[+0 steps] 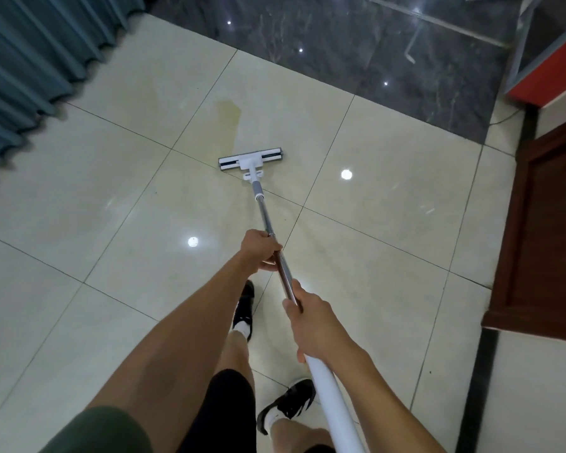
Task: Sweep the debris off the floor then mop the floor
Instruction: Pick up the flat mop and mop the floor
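A flat mop with a white head rests on the cream tile floor ahead of me. Its metal pole runs back toward me and ends in a white grip. My left hand is wrapped around the pole higher up the shaft. My right hand grips it lower, just above the white grip. A yellowish wet stain lies on the tile just beyond the mop head, trailing toward it.
Teal curtains hang along the left. Dark marble flooring begins beyond the cream tiles. A brown wooden door and a red cabinet stand on the right. My feet in black shoes are below the pole.
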### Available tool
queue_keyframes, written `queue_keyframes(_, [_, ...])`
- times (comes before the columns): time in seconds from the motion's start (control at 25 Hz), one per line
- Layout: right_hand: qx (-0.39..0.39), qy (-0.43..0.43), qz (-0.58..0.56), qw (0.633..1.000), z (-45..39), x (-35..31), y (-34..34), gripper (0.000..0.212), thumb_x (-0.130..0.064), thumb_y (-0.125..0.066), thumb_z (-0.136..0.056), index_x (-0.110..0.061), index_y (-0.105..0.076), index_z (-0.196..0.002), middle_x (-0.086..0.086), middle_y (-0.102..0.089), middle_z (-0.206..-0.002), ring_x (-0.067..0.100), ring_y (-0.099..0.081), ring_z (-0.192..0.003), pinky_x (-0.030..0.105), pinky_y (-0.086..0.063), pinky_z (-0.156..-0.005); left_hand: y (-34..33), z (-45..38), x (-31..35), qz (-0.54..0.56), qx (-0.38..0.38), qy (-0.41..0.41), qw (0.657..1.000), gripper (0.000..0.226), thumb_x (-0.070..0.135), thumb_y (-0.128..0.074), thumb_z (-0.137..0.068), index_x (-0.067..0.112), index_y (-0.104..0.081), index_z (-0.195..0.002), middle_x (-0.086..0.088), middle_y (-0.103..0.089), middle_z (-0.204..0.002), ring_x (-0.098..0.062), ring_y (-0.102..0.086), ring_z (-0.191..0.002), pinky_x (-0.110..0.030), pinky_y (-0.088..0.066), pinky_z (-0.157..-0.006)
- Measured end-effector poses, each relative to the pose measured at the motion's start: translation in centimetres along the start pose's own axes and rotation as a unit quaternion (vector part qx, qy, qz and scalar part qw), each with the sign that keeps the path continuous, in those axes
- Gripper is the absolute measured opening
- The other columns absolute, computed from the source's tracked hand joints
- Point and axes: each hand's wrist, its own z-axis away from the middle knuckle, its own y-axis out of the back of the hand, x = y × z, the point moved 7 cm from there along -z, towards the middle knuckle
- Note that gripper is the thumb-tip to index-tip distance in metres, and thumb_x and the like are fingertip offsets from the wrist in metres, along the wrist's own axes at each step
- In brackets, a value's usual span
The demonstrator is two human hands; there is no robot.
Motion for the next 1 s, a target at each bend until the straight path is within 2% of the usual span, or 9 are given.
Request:
queue_keyframes(0.16, [0.011, -0.001, 0.026, 1.0, -5.7, -5.6, 1.1, 0.045, -0.034, -0.038, -0.107, -0.035, -0.034, -0.152, 0.003, -0.057, -0.082, 0.017, -0.056, -0.046, 0.022, -0.044, -0.038, 3.1, -5.6, 4.8, 0.03, 0.002, -0.011, 0.999, 0.015, -0.005, -0.067, -0.088, -0.009, -0.064, -0.102, -0.021, -0.066, -0.086, -0.032, -0.071, -0.07, -0.043, -0.062, -0.054])
queue_keyframes(0.32, [0.015, 0.005, 0.026, 1.0, -15.7, -14.6, 2.3, 0.047, -0.032, -0.037, -0.106, -0.037, -0.032, -0.153, 0.004, -0.057, -0.08, 0.02, -0.058, -0.046, 0.022, -0.044, -0.037, 9.0, -14.7, 13.1, 0.045, 0.017, -0.012, 0.999, 0.009, -0.006, -0.069, -0.086, -0.004, -0.065, -0.093, -0.02, -0.066, -0.082, -0.034, -0.069, -0.068, -0.049, -0.062, -0.058])
queue_keyframes(0.48, [0.014, 0.016, 0.023, 0.999, -26.1, -25.1, 2.8, 0.046, -0.034, -0.037, -0.106, -0.035, -0.032, -0.152, 0.003, -0.057, -0.082, 0.02, -0.057, -0.054, 0.031, -0.054, -0.058, 16.3, -23.6, 22.3, 0.044, 0.029, -0.014, 0.999, 0.008, -0.006, -0.068, -0.086, -0.002, -0.064, -0.091, -0.016, -0.062, -0.078, -0.033, -0.066, -0.065, -0.045, -0.061, -0.055])
queue_keyframes(0.52, [0.013, 0.018, 0.023, 0.999, -28.7, -27.8, 2.9, 0.046, -0.034, -0.037, -0.106, -0.034, -0.033, -0.152, 0.003, -0.057, -0.083, 0.02, -0.057, -0.054, 0.031, -0.054, -0.058, 18.1, -25.8, 24.6, 0.043, 0.034, -0.015, 0.998, 0.007, -0.006, -0.068, -0.086, -0.001, -0.064, -0.089, -0.016, -0.062, -0.078, -0.033, -0.066, -0.066, -0.045, -0.061, -0.056])
queue_keyframes(0.68, [0.013, 0.014, 0.009, 1.0, -36.4, -36.1, 4.7, 0.044, -0.033, -0.039, -0.105, -0.032, -0.036, -0.149, 0.006, -0.057, -0.081, 0.025, -0.059, -0.043, 0.023, -0.044, -0.035, 22.8, -32.3, 32.0, 0.042, 0.053, -0.023, 0.997, 0.015, -0.006, -0.067, -0.086, 0.005, -0.059, -0.078, -0.017, -0.063, -0.08, -0.035, -0.068, -0.07, -0.045, -0.06, -0.06])
queue_keyframes(0.8, [0.017, 0.004, 0.015, 1.0, -37.7, -37.6, 6.0, 0.044, -0.034, -0.04, -0.106, -0.033, -0.036, -0.149, 0.006, -0.056, -0.081, 0.023, -0.058, -0.044, 0.021, -0.042, -0.033, 23.4, -34.0, 33.9, 0.05, 0.048, -0.026, 0.997, 0.015, -0.006, -0.066, -0.086, 0.004, -0.058, -0.079, -0.016, -0.062, -0.079, -0.035, -0.068, -0.069, -0.043, -0.06, -0.056])
queue_keyframes(0.92, [0.004, -0.021, 0.03, 0.999, -36.2, -35.8, 5.2, 0.048, -0.035, -0.038, -0.105, -0.039, -0.03, -0.152, 0.006, -0.058, -0.081, 0.025, -0.06, -0.042, 0.026, -0.046, -0.035, 22.0, -33.4, 32.0, 0.042, 0.02, 0.003, 0.999, 0.008, -0.005, -0.065, -0.088, 0.001, -0.062, -0.09, -0.016, -0.063, -0.082, -0.035, -0.068, -0.072, -0.045, -0.061, -0.06])
queue_keyframes(1.0, [0.003, -0.023, 0.046, 0.999, -34.6, -34.2, 4.4, 0.05, -0.034, -0.035, -0.105, -0.04, -0.026, -0.154, 0.005, -0.058, -0.081, 0.025, -0.06, -0.044, 0.028, -0.049, -0.04, 21.2, -32.0, 30.2, 0.037, 0.01, 0.013, 0.999, 0.01, -0.005, -0.063, -0.089, 0.003, -0.062, -0.097, -0.014, -0.062, -0.082, -0.033, -0.067, -0.073, -0.043, -0.06, -0.06])
